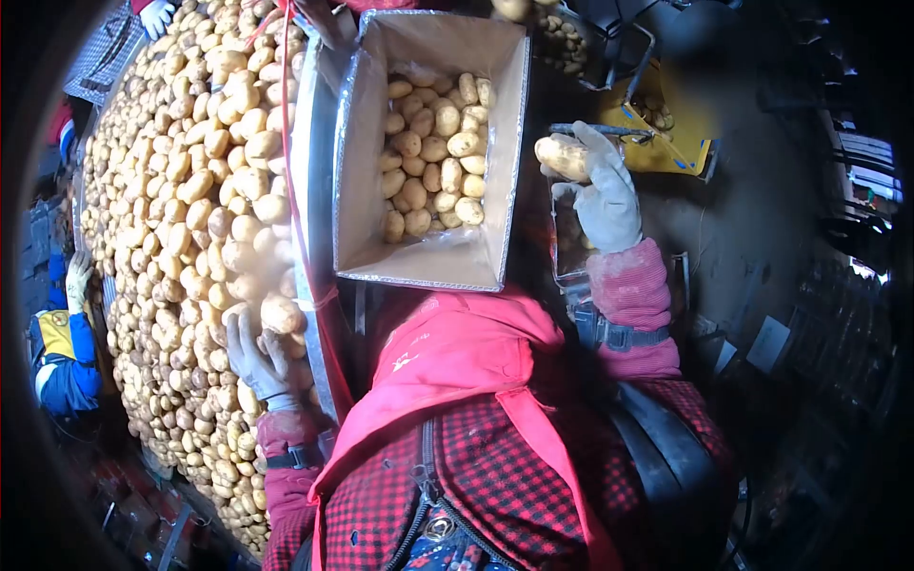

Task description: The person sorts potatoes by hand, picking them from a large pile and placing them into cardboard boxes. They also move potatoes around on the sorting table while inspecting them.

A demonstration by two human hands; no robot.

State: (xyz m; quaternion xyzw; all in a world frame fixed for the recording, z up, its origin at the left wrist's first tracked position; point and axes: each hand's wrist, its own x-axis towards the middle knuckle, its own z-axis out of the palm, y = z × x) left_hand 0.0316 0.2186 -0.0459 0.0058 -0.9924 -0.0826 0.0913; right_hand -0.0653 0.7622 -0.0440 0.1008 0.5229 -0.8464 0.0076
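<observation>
Cardboard box (433, 262), upper centre of the frame, part-filled with potatoes (433, 149). Right hand (607, 195), grey-gloved, upper right: grasping a single potato (562, 158) between thumb and fingers, outside the box and just right of it. Left hand (257, 360), also gloved, left of centre: released, fingers spread over the heap (181, 247), near a loose potato (282, 314); from where I stand, contact cannot be confirmed. Heap occupies the left of the frame. Co-worker (84, 352) in blue noted, far left.

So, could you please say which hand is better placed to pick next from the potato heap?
Probably the left hand: it is at the heap, while the right hand holds a potato beyond the carton.
</observation>
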